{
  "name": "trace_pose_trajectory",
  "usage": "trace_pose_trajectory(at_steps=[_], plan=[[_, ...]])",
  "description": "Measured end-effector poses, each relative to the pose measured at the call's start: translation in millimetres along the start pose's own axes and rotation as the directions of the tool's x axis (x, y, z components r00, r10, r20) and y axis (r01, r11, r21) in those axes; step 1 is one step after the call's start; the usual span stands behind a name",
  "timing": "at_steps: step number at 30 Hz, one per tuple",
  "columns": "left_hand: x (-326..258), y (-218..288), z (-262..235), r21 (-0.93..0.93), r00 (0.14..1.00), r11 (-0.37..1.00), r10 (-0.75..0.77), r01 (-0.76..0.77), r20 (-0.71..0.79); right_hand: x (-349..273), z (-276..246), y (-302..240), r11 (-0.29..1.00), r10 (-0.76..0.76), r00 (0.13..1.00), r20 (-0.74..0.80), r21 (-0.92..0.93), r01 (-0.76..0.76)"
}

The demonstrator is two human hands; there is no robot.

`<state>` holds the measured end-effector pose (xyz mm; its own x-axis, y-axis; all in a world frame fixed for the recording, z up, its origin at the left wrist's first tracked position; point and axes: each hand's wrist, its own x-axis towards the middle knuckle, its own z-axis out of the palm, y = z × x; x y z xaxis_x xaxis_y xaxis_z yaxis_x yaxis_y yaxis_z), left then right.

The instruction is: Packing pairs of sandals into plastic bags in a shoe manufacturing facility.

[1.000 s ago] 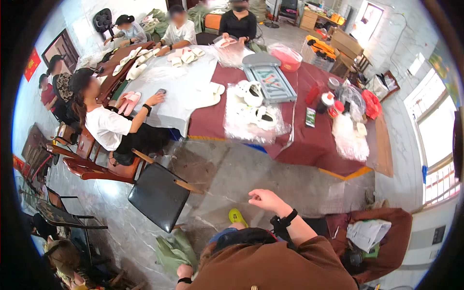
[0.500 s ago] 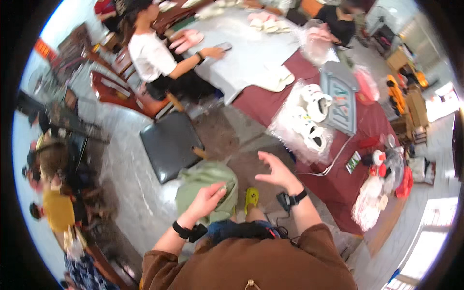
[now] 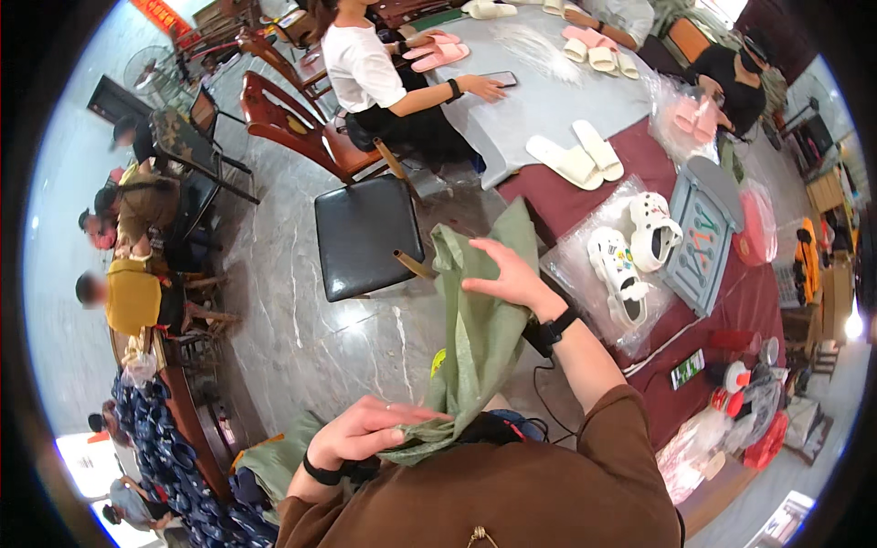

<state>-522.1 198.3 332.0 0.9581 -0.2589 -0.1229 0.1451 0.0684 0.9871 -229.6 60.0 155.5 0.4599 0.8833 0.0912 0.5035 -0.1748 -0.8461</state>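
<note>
A green woven sack (image 3: 470, 342) stretches upward in loose folds from in front of my body. My left hand (image 3: 361, 431) is closed on its lower edge, the fingers lying over the cloth and the thumb below. Over the sack's upper right side is my right hand (image 3: 512, 279), its thumb and fingers spread apart. Whether its palm touches the cloth I cannot tell. More green sack material (image 3: 283, 461) lies low beside my left forearm. Black bands are on both my wrists.
A black-seated stool (image 3: 370, 237) stands ahead, legs turned toward me. On the maroon-covered table (image 3: 585, 215) to the right lie white clogs (image 3: 630, 260) on plastic, a grey tray (image 3: 703, 237), cream slippers (image 3: 575, 160) and a phone (image 3: 688, 370). A co-worker (image 3: 375, 68) sits beyond the stool.
The green sack has come up from beside my legs and now spreads upward between my hands. My left hand has closed on its edge and sits lower. The whole view has shifted.
</note>
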Motion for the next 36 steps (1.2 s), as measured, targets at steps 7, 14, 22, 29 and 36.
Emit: trace_pose_trajectory(at_steps=[7,14,22,29,36], plan=[[-37.9,-38.4,24.1,0.338,0.874,0.908,-0.059,0.248,-0.483,-6.5,44.7,60.0,0.794,0.534,0.694,0.482,-0.004,-0.608],[-61.6,-96.3,26.2,-0.127,0.234,0.950,-0.197,0.285,-0.952,-81.4,-21.1,106.6,0.018,0.492,0.859,0.145,0.984,-0.177],[-85.9,-123.5,10.7,0.072,0.181,0.905,-0.006,0.420,-0.983,-172.6,-60.0,84.4,0.708,0.622,0.775,-0.112,-0.341,-0.618],[-74.5,-107.9,-2.7,-0.175,0.244,0.983,-0.184,0.060,-0.952,-96.0,-15.5,106.7,0.672,0.343,0.907,0.245,-0.738,-0.054],[-100.1,-125.9,-55.5,-0.270,0.014,0.947,-0.272,-0.171,-0.962,-59.5,0.2,170.4,0.785,0.603,0.279,0.747,-0.493,-0.376]])
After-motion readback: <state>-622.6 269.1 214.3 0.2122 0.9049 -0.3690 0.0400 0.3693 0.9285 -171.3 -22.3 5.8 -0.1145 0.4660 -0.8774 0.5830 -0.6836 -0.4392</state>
